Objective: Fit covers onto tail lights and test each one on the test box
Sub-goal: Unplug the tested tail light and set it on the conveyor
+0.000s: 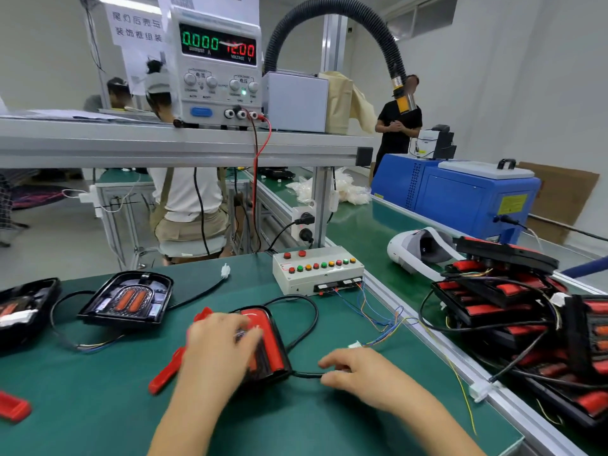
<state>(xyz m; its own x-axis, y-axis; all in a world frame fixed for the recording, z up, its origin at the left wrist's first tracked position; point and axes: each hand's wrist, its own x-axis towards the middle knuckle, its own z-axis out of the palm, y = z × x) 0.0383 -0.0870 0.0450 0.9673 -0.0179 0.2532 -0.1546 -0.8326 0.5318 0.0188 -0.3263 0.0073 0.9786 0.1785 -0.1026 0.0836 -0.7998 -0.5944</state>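
Tail light (267,329) half under left hand (217,343); right hand (358,373) pinches cable (307,374).

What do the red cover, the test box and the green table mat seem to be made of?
Red cover: glossy moulded plastic, judged by its bright highlights. Test box: off-white, matt; plastic or painted metal, I cannot tell which. Table mat: green, probably rubber or vinyl; smooth with a dull sheen.

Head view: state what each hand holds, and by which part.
Left hand lies over the top of the tail light, pressing, not gripping. Right hand pinches its black cable just beside the housing.
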